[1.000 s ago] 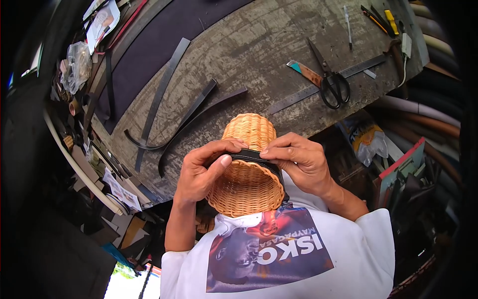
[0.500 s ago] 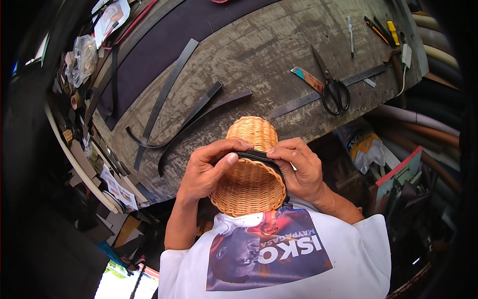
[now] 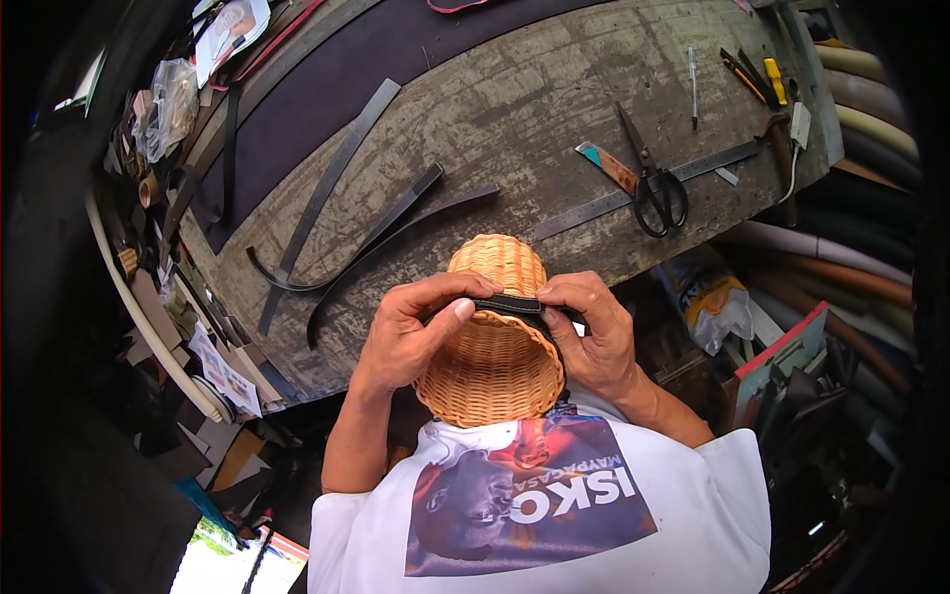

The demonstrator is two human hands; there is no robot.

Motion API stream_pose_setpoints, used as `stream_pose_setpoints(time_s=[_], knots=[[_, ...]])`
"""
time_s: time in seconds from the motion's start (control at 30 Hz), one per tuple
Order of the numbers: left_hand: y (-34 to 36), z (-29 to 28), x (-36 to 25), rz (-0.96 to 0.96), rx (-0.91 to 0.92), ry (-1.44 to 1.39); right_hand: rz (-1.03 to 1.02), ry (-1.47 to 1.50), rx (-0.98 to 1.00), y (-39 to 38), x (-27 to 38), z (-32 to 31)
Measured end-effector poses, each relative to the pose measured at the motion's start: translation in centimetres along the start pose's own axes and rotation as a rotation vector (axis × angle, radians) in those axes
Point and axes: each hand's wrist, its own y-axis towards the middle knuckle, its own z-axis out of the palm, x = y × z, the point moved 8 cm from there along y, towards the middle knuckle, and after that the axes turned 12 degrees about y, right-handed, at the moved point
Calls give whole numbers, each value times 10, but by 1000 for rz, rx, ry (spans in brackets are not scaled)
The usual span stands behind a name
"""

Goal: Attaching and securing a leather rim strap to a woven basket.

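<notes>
A tan woven wicker basket (image 3: 492, 381) rests against my chest, its wide mouth facing me and its narrower end pointing at the bench. Across the upper rim lies a black strap (image 3: 511, 304) with pale stitching along its edge. My left hand (image 3: 421, 322) pinches the strap's left part between thumb and fingers at the rim. On the other side, my right hand (image 3: 594, 322) is closed on the strap's right part, thumb below and fingers above. The strap's ends are hidden behind my hands.
On the worn bench (image 3: 515, 109) lie dark strips (image 3: 336, 188), a dark sheet (image 3: 297, 109), scissors (image 3: 653, 183), a metal ruler (image 3: 584, 214), a wood-and-teal handled blade (image 3: 607, 166), a pen (image 3: 693, 89) and a yellow-handled tool (image 3: 775, 81). Rolled material (image 3: 871, 109) is stacked right of the bench.
The view has shifted slightly. Both hands keep their grip on the strap at the basket's rim, and its stitched face now shows a little more between them.
</notes>
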Motion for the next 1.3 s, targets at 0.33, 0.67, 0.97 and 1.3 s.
stream_pose_setpoints(time_s=[0.33,0.67,0.97,1.3], knots=[[-1,0,-3,49,1,1,14,78,150,0,9,0],[-5,2,1,20,-2,-25,-10,-126,260,8,19,24],[-21,-28,12,255,-404,-381,40,-185,263,3,20,34],[-107,8,7,61,-765,600,26,-224,144,-5,18,31]])
